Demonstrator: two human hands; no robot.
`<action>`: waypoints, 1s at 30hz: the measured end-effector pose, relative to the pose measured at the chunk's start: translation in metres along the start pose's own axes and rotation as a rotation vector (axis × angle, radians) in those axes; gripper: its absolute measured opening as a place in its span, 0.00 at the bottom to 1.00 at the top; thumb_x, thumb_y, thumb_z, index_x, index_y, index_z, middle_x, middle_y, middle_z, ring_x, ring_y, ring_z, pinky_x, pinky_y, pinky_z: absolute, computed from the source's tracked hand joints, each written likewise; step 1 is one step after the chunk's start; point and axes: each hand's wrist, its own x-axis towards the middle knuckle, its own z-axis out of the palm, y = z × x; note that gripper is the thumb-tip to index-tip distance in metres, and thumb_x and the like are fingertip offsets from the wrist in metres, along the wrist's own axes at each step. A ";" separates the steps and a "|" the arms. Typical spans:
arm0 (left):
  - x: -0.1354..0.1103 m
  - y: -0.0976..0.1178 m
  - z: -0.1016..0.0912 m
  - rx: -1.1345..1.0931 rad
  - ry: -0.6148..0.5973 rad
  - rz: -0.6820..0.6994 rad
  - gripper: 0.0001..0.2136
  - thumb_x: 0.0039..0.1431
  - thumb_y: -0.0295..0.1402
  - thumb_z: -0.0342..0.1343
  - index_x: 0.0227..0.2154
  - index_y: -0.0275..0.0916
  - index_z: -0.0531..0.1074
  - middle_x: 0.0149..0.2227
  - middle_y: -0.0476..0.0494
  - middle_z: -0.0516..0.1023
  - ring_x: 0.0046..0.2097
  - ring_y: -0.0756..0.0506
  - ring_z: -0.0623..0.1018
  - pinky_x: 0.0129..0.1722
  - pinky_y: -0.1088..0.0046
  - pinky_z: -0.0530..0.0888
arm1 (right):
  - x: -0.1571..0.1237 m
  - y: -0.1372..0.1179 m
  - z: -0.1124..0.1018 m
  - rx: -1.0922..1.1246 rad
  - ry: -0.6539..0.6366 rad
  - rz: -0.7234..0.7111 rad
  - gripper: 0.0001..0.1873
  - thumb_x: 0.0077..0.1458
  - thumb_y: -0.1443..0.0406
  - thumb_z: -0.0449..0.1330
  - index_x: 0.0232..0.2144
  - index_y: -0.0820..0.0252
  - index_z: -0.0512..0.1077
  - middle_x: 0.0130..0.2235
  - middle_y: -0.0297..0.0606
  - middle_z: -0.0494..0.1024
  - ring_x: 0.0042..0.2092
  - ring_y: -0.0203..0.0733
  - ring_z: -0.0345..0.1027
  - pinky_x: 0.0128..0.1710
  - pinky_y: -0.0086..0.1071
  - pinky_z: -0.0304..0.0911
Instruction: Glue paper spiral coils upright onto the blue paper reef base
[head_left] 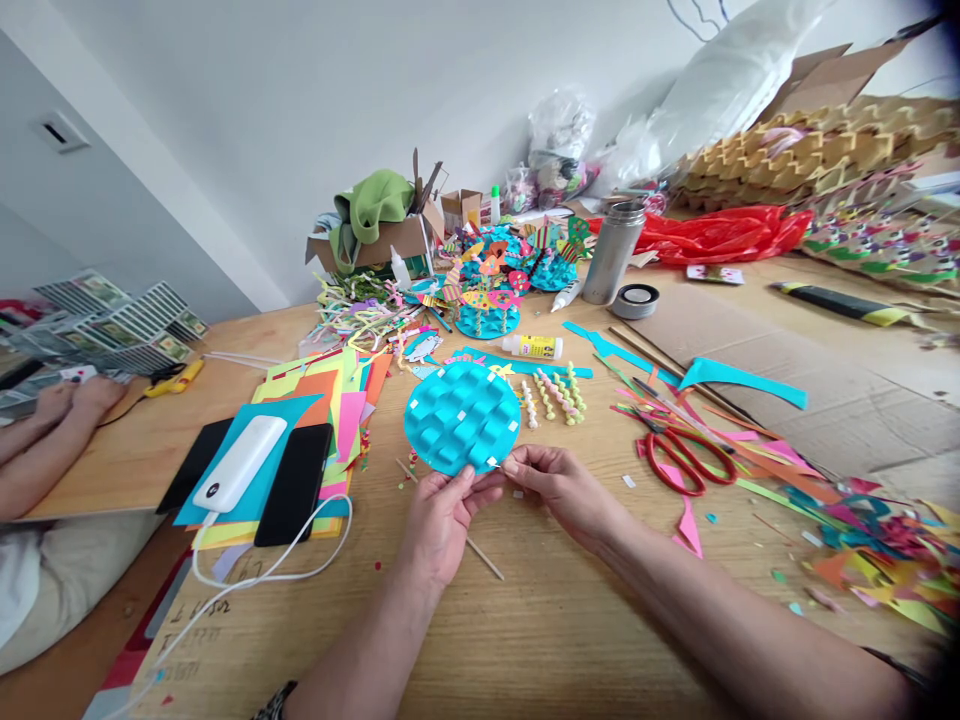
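My left hand (450, 510) grips the lower edge of a round blue egg-carton piece (461, 415), thumb on top. The piece is tilted toward me above the table, with several small white squares stuck on its bumps. At its lower right edge, my right hand (551, 485) pinches with thumb and forefinger close to one white square; what lies between the fingertips is too small to make out. Just beyond the piece are a yellow-labelled glue bottle (536, 346) and several twisted pompom-like strips (574, 395).
Red-handled scissors (686, 460) and paper scraps (885, 550) lie on the right. A white power bank (244, 460) and a black phone (296, 485) rest on coloured paper at left. A steel flask (615, 255) stands behind. Another person's hands (82, 400) are at far left.
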 end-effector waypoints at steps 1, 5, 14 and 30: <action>0.000 0.000 0.000 -0.002 0.002 0.005 0.10 0.49 0.29 0.63 0.34 0.30 0.76 0.39 0.36 0.81 0.42 0.40 0.80 0.37 0.71 0.76 | 0.000 0.000 -0.001 -0.003 0.006 0.003 0.22 0.39 0.49 0.67 0.23 0.62 0.69 0.21 0.29 0.66 0.23 0.30 0.51 0.24 0.28 0.44; 0.000 0.002 -0.001 -0.006 0.028 0.026 0.10 0.48 0.29 0.64 0.34 0.30 0.76 0.38 0.36 0.81 0.42 0.39 0.80 0.37 0.70 0.76 | 0.002 -0.003 -0.007 -0.046 0.012 -0.028 0.22 0.40 0.49 0.66 0.24 0.62 0.69 0.23 0.29 0.66 0.24 0.30 0.52 0.25 0.28 0.47; 0.003 0.003 -0.005 -0.010 0.072 0.098 0.10 0.46 0.30 0.65 0.32 0.31 0.76 0.36 0.38 0.81 0.40 0.40 0.81 0.36 0.69 0.76 | 0.003 -0.019 -0.024 -0.558 -0.134 -0.145 0.17 0.51 0.53 0.59 0.26 0.63 0.69 0.21 0.29 0.63 0.24 0.32 0.53 0.25 0.29 0.48; 0.004 0.002 -0.005 0.009 0.096 0.132 0.09 0.45 0.31 0.65 0.29 0.32 0.76 0.34 0.39 0.81 0.38 0.41 0.81 0.36 0.69 0.76 | -0.004 -0.030 -0.032 -1.178 -0.357 -0.261 0.13 0.52 0.75 0.52 0.32 0.65 0.77 0.34 0.43 0.76 0.36 0.41 0.69 0.37 0.32 0.63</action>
